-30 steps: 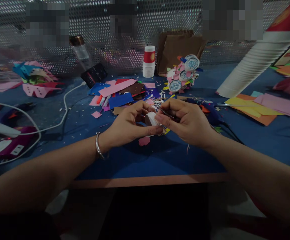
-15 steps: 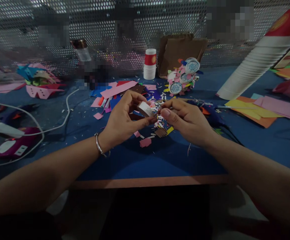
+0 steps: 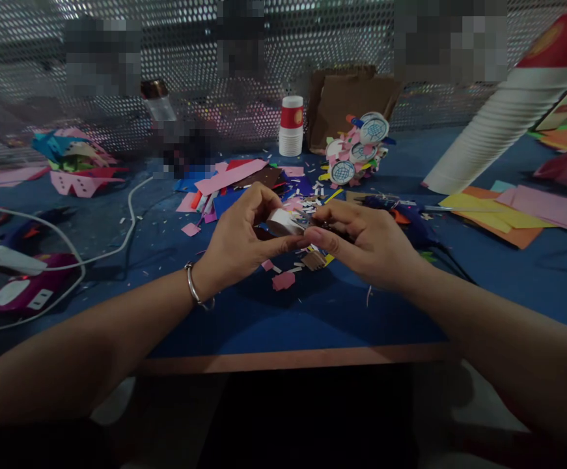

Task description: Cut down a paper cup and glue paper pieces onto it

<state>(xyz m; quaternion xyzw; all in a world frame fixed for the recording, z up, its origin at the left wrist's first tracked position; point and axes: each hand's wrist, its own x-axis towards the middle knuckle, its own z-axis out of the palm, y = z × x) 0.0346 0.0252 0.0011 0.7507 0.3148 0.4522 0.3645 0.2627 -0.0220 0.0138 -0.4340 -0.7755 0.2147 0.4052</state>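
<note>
**Small white piece worked between both hands**

A white piece (image 3: 283,222) is pinched between the left hand's (image 3: 244,238) thumb and fingers (image 3: 290,243), just above the counter (image 3: 312,312). The right hand (image 3: 361,241) is clenched against its edge; what is gripped there cannot be told. The piece is best kept steady by the left while fine pressure is applied by the right. Scraps (image 3: 283,281) lie just below the fingers.

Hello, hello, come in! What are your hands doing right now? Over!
Left hand pinching a small white roll. Right hand closed at its edge, fingers touching it. Paper scraps on the blue table beneath.
</note>
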